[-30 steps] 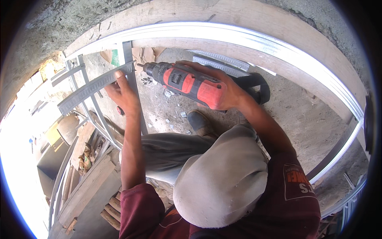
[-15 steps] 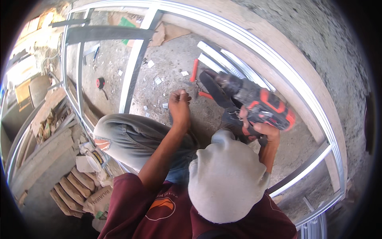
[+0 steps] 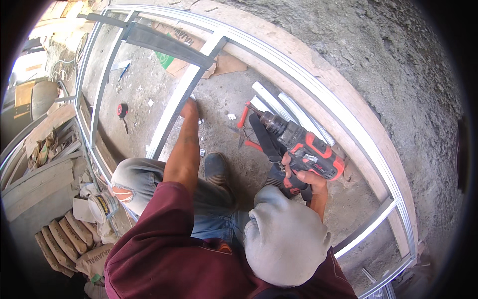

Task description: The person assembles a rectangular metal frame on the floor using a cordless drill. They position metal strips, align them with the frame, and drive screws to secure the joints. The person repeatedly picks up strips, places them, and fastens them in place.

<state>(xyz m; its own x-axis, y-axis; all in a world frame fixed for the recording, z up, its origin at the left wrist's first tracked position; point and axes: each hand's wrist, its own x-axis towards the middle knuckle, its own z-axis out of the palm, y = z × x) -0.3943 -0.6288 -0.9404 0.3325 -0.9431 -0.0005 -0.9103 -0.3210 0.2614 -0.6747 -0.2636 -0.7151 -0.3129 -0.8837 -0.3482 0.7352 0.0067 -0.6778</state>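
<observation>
The black strap [image 3: 263, 137] appeared just beside the chuck [image 3: 273, 123] of the drill [image 3: 316, 157]; an accidental start could have wound it in. Small bright scraps [image 3: 231, 117] on the floor [image 3: 219, 137] could have cut the bare left hand [image 3: 189, 107], whose fingers, hidden near the metal strut [image 3: 180, 97], could not be judged. The right hand [image 3: 314, 182] gripped the drill above the floor. Since the preceding frame, the left hand had moved leftward to the strut; the drill remained in the right.
</observation>
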